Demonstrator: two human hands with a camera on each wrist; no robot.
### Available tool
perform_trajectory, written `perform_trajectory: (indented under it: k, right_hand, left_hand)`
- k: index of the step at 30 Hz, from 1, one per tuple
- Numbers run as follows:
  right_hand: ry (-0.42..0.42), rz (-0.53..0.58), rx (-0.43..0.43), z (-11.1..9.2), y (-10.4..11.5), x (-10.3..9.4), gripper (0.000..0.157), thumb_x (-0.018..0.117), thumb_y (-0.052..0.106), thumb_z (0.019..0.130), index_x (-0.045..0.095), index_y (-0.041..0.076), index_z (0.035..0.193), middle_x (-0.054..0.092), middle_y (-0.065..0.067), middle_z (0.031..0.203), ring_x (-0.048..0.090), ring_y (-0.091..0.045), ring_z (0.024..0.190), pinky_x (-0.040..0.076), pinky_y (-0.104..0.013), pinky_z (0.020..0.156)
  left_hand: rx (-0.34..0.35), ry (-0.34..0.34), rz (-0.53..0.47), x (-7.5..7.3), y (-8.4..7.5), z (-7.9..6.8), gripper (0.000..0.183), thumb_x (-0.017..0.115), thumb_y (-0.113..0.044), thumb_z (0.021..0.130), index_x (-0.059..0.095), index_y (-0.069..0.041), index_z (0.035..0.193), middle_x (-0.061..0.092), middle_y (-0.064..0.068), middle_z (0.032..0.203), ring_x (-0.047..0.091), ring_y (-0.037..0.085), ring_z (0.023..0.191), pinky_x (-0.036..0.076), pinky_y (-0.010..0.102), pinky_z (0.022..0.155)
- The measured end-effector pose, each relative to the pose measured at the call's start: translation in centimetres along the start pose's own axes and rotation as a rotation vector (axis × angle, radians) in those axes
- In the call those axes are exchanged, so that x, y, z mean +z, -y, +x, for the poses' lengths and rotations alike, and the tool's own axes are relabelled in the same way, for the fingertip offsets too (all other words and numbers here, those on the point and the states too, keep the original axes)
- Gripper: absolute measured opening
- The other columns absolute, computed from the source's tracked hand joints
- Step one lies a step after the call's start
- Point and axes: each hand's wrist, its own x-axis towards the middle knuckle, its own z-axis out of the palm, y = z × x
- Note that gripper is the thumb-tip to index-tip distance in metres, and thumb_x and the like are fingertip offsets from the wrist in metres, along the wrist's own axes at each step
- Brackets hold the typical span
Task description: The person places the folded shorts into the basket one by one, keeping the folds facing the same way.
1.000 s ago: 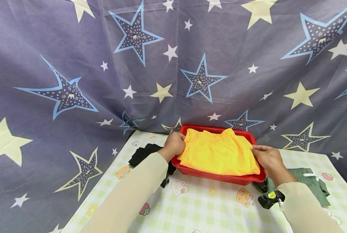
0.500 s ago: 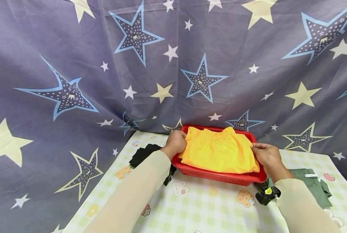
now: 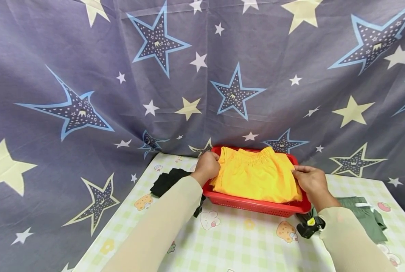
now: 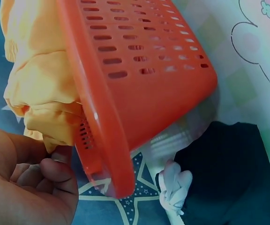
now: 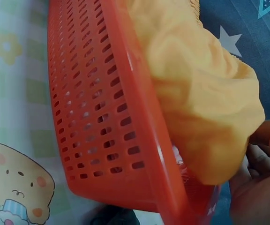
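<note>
We're pinching the shorts (image 3: 256, 175) at both ends, left hand (image 3: 207, 166) at nine o'clock, right hand (image 3: 312, 183) at three, their long side running along the basket (image 3: 251, 205).

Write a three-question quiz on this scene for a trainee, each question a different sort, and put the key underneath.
1. True or false: the green garment lies inside the red basket.
2. Multiple choice: which does the left hand pinch?
A) the green garment
B) the black garment
C) the yellow garment
3. Fill in the blank: the walls of the red basket are pierced with rows of ____.

Key
1. False: the green garment lies on the tablecloth, outside the red basket.
2. C: the left wrist view shows the fingers at an edge of the yellow garment.
3. Holes.
</note>
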Motion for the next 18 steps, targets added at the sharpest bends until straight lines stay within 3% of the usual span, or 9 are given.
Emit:
perform_trajectory:
  k: [6,13,18]
  right_hand:
    - [0.003,-0.011,0.006,-0.1,-0.2,0.1,0.038,0.065,0.02,0.101,0.065,-0.001,0.132,0.06,-0.024,0.135,0.065,-0.031,0.108,0.057,-0.022,0.067]
    - [0.009,-0.058,0.011,0.0,-0.8,0.3,0.038,0.067,0.021,0.1,0.066,-0.001,0.131,0.061,-0.024,0.133,0.065,-0.031,0.106,0.058,-0.042,0.087]
    - [0.002,-0.105,-0.013,0.0,-0.9,0.6,0.036,0.068,0.02,0.098,0.068,-0.001,0.128,0.065,-0.023,0.128,0.066,-0.031,0.102,0.058,-0.043,0.086]
  left_hand:
    - [0.022,-0.01,0.025,0.7,0.0,-0.2,0.03,0.058,0.0,0.091,0.075,-0.008,0.115,0.072,0.004,0.112,0.063,0.022,0.102,0.054,0.036,0.091]
    - [0.022,-0.012,0.036,1.5,0.4,-0.3,0.027,0.06,-0.002,0.09,0.075,-0.01,0.111,0.072,0.004,0.108,0.064,0.023,0.097,0.054,0.037,0.087]
    - [0.024,-0.02,0.054,2.0,0.8,-0.4,0.029,0.059,-0.002,0.089,0.076,-0.012,0.109,0.073,0.005,0.106,0.065,0.024,0.095,0.055,0.039,0.086]
